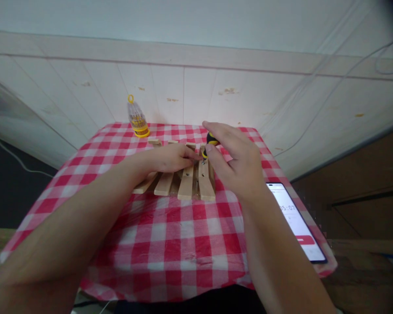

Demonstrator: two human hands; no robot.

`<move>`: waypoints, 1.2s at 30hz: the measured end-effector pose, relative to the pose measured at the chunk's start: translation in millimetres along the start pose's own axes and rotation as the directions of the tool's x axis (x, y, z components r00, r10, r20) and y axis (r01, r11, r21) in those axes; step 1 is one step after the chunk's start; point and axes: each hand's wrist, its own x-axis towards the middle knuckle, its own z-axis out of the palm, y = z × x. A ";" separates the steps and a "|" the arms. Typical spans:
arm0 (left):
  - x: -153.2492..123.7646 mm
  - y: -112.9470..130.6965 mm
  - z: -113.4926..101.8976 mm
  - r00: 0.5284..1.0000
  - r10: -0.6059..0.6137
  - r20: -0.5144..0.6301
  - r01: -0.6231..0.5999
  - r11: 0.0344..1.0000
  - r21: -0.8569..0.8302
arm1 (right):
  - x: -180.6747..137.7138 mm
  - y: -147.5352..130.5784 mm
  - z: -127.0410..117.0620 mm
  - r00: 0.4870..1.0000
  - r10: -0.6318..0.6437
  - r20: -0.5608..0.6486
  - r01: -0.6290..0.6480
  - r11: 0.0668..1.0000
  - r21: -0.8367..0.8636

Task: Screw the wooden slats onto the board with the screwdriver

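Note:
A small wooden slatted piece point(185, 192) lies on the checkered cloth, its pale slats side by side with small holes in them. My right hand point(239, 157) grips a black and yellow screwdriver point(212, 139) between thumb and fingers, tip pointing down at the rightmost slat point(206, 185). A small metal bit or screw shows at that tip. Across the slats rests my left hand point(175, 158), its fingers drawn together with the fingertips right beside the screwdriver tip. What those fingers pinch, if anything, is too small to make out.
At the table's back left stands a clear bit holder point(138, 120) with a yellow base and ring. A phone point(296, 222) showing a timer lies along the right edge, by my right forearm. A white panelled wall point(170, 87) rises behind the red and white tablecloth point(183, 244).

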 end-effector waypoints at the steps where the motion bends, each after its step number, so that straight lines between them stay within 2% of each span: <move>1: 0.2 -0.5 0.2 1.000 -0.004 -0.003 0.004 1.000 -0.009 | 0.1 -1.1 -0.4 1.000 0.006 0.017 -0.006 1.000 -0.010; 4: 0.7 -1.4 0.5 1.000 0.004 0.003 -0.004 1.000 -0.020 | 0.4 -1.2 -1.1 0.997 0.056 0.047 -0.053 0.997 -0.051; 10: 1.7 -2.7 1.8 1.000 0.005 -0.003 -0.005 0.999 -0.040 | 0.3 3.3 -0.1 0.993 0.114 0.027 -0.112 0.992 -0.058; 17: 0.9 2.0 0.4 1.000 0.012 0.015 -0.013 0.997 0.070 | -0.7 10.1 3.3 0.981 0.184 -0.059 -0.184 0.983 -0.006; 22: -1.5 8.8 1.7 1.000 -0.011 -0.019 0.014 0.986 0.164 | -1.0 12.2 4.2 0.977 0.194 -0.091 -0.195 0.981 -0.003; 36: 2.6 10.1 -0.1 0.999 -0.012 0.030 0.006 0.986 0.168 | 0.5 9.0 3.6 0.985 0.165 -0.055 -0.167 0.986 -0.021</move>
